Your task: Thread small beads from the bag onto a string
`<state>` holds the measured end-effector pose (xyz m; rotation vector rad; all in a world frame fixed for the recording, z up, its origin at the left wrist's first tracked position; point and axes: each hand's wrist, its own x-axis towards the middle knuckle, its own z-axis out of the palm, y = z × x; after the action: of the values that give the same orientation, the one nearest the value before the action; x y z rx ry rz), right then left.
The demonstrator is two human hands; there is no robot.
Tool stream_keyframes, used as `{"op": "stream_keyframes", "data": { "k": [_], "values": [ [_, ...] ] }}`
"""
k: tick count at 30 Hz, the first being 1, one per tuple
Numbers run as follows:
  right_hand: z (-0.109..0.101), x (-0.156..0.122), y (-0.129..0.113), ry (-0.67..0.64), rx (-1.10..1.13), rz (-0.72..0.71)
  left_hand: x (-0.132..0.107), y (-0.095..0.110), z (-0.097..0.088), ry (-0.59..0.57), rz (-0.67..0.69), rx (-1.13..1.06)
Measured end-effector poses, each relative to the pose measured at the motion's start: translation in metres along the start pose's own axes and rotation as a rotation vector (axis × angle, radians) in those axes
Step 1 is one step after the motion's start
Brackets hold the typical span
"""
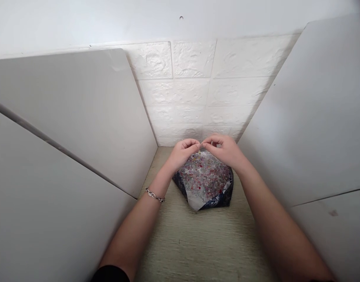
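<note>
My left hand [186,150] and my right hand [222,150] meet above the far side of a heap of small multicoloured beads [205,176]. On both hands the thumb and fingers are pinched together, and the fingertips almost touch. Whatever lies between them is too small to make out. The beads, mostly pink, red, yellow and clear, rest in or on a dark blue patterned wrapping [217,201] with a pale corner [194,199] toward me. My hands hide the wrapping's far edge.
The wrapping lies on a greenish wood-grain surface [194,246]. Grey-white panels stand close on the left [80,105] and right [315,113], narrowing toward a white brick-patterned wall [191,92] at the back. A chain bracelet [154,195] circles my left wrist.
</note>
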<state>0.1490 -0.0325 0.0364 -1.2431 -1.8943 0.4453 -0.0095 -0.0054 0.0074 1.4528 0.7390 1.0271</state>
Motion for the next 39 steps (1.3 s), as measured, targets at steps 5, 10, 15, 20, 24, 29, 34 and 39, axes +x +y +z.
{"op": "stream_keyframes", "data": {
  "k": [5,10,15,20,24,29,34,39],
  "values": [
    [-0.007,-0.002,-0.004,0.055,-0.076,-0.038,0.000,0.002,0.001,0.027,0.016,0.007],
    [-0.007,-0.004,-0.012,0.098,-0.162,-0.157,0.000,0.004,0.002,0.069,0.024,0.014],
    [-0.005,-0.005,-0.014,0.104,-0.209,-0.215,-0.002,0.007,0.003,0.097,0.038,0.044],
    [-0.004,-0.005,-0.013,0.126,-0.201,-0.199,-0.002,0.007,0.005,0.094,0.059,0.055],
    [-0.004,-0.005,-0.013,0.125,-0.204,-0.184,-0.002,0.007,0.005,0.109,0.061,0.065],
    [-0.003,-0.005,-0.013,0.119,-0.201,-0.174,-0.001,0.006,0.005,0.112,0.056,0.052],
    [0.000,-0.005,-0.012,0.135,-0.225,-0.171,-0.001,0.007,0.006,0.116,0.054,0.050],
    [0.003,-0.003,-0.010,0.131,-0.242,-0.127,-0.002,0.008,0.005,0.108,0.053,0.090]
  ]
}}
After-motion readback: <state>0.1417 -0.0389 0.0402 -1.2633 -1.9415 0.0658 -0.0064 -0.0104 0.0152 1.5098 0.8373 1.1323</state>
